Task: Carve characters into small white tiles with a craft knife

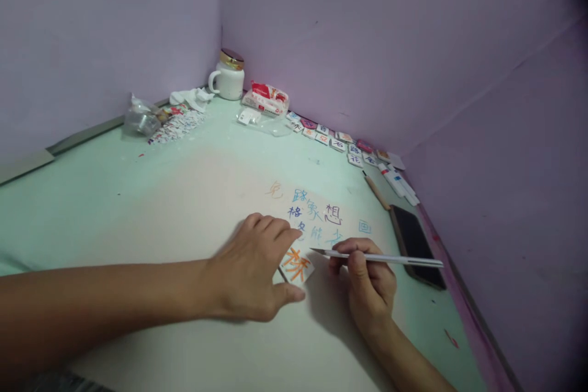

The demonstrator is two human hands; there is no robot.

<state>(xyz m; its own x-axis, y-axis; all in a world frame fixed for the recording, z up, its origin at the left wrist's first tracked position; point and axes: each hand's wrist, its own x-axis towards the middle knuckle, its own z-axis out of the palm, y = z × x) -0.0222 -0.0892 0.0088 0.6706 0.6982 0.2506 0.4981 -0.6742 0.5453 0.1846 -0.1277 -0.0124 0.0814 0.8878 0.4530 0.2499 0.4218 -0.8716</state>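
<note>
A small square white card [297, 266] bearing an orange handwritten character lies on the table. My left hand [250, 266] reaches in from the left and holds it, the thumb at the near edge and the forefinger at the far edge; the other fingertips are hidden. In my right hand [370, 275] is a slim silver craft knife [390, 259], pinched between thumb and fingers. Its pointed tip is just right of the card's upper corner; whether it touches I cannot tell. Beyond both hands, coloured handwritten characters [315, 211] mark the pale table surface [184, 196].
Several finished-looking character cards [337, 144] line the back wall. A dark phone [416, 248], a wooden-handled tool [376, 190] and white pens [399, 184] lie right. Behind stand a white lidded mug [229, 81], a red-white packet [266, 98], a scrap pile [179, 127] and a clear plastic bag [142, 117].
</note>
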